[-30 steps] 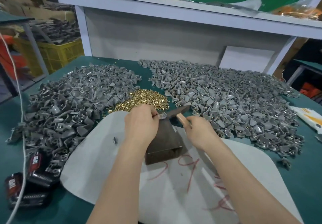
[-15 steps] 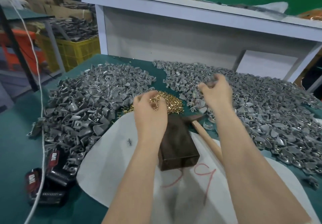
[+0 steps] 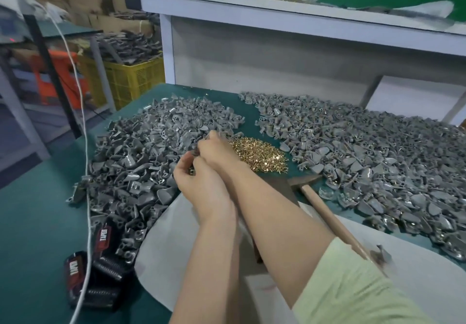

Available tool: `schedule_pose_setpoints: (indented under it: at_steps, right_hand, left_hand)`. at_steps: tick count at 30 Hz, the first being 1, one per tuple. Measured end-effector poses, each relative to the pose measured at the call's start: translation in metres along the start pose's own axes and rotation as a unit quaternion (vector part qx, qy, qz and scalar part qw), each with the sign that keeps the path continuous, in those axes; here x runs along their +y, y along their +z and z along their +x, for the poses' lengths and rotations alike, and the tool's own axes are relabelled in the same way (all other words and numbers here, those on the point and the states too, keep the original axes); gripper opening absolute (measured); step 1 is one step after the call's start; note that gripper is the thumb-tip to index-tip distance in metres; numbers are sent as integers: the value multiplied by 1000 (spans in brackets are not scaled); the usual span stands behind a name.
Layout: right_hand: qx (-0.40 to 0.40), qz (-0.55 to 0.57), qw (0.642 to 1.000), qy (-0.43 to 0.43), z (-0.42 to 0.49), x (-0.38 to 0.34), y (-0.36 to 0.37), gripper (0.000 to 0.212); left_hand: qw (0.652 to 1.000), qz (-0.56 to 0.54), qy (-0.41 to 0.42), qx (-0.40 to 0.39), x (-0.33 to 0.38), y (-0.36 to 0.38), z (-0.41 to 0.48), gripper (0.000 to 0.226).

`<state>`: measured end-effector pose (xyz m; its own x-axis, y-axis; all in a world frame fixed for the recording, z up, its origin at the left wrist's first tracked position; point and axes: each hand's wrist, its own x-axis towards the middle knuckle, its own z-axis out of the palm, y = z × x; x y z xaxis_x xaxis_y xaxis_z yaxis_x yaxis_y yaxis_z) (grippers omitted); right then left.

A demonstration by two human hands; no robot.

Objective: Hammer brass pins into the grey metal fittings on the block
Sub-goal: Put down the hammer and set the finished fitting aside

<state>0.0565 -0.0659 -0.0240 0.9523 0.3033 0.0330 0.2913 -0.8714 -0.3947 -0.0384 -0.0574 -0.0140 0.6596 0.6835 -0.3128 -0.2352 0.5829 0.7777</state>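
Forearms crossed nearest the camera, the right one in a pale green sleeve passing over the left, above a white rounded sheet spread on the green worktop. Left of the sheet lay black-and-red boxes and a thin white cable. On the right a wooden-handled hammer lay loose, gripped by nobody. The dark brown block sat mostly hidden beneath the right forearm, with no fitting visible on it.

Further out, the left hand was curled round something small with a brass glint, probably a few pins. The right hand was stretched across it to the left heap of grey metal fittings. Its fingertips were blurred, so I cannot tell whether they pinched a fitting. Just right of both hands lay the pile of small brass pins, and past that a second, wider heap of the same fittings.

The crossing looked like the weak point. Drawn back, the right forearm could catch the hammer's head or shove the block, and pins loosely cupped in the left hand could drop into the grey heap (hard to find there). The hammer's long axis ran diagonally, with the head at the far end beside the block, toward the brass pile, and the handle end toward the near right. How any fitting in the hands was turned could not be made out.
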Motion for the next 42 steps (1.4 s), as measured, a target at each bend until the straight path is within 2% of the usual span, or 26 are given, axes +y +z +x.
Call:
schedule_pose_setpoints:
  at_steps: [1,6,10,12,14,17,20,23,26,29,31,34,37,40,41,42]
  right_hand:
    - [9,-15,1000,-15,-1,-1,0,35]
    - [49,45,998,-21,-12,7,-17,20]
    - [93,119,989,2,-24,27,-49,17]
    - [83,70,994,-8,-28,33,-56,16]
    - [36,23,998,-40,-32,31,-52,19]
    - [-38,-57,995,-77,-30,19,-31,37]
    - [-46,-145,987,-52,-21,8,-14,38]
    - [-39,-149,987,-49,-16,1,-6,29]
    - [-23,-83,995,-54,-19,2,-11,22]
    - [18,92,995,-25,-31,15,-43,20]
    - [-11,224,975,-11,-46,28,-67,19]
    - [-65,390,919,-5,-70,45,-91,17]
    - [-55,427,902,-1,-84,53,-99,17]
    - [0,477,879,33,-86,60,-94,13]
    - [29,459,887,47,-83,62,-88,9]
    - [57,387,918,65,-78,64,-83,7]
  left_hand:
    - [1000,0,1,0,0,0,0,21]
    - [1000,5,20,-6,-1,4,-1,23]
    - [999,18,18,-22,-5,5,-4,22]
    - [1000,5,27,-5,-4,4,-3,23]
    - [999,-13,41,22,-2,3,1,24]
    - [998,-30,43,46,1,2,7,23]
    - [997,-27,48,48,0,1,7,22]
    - [997,-19,49,52,-1,2,8,23]
    - [998,-7,50,44,-2,2,8,24]
    - [997,42,67,-18,-6,4,5,28]
    - [989,86,89,-87,-9,5,1,36]
    - [960,147,122,-206,-12,9,-8,34]
    - [934,195,136,-267,-12,9,-15,21]
    - [942,186,129,-248,-13,8,-13,12]
    - [950,175,120,-230,-13,7,-11,14]
    - [957,162,108,-213,-13,7,-9,14]
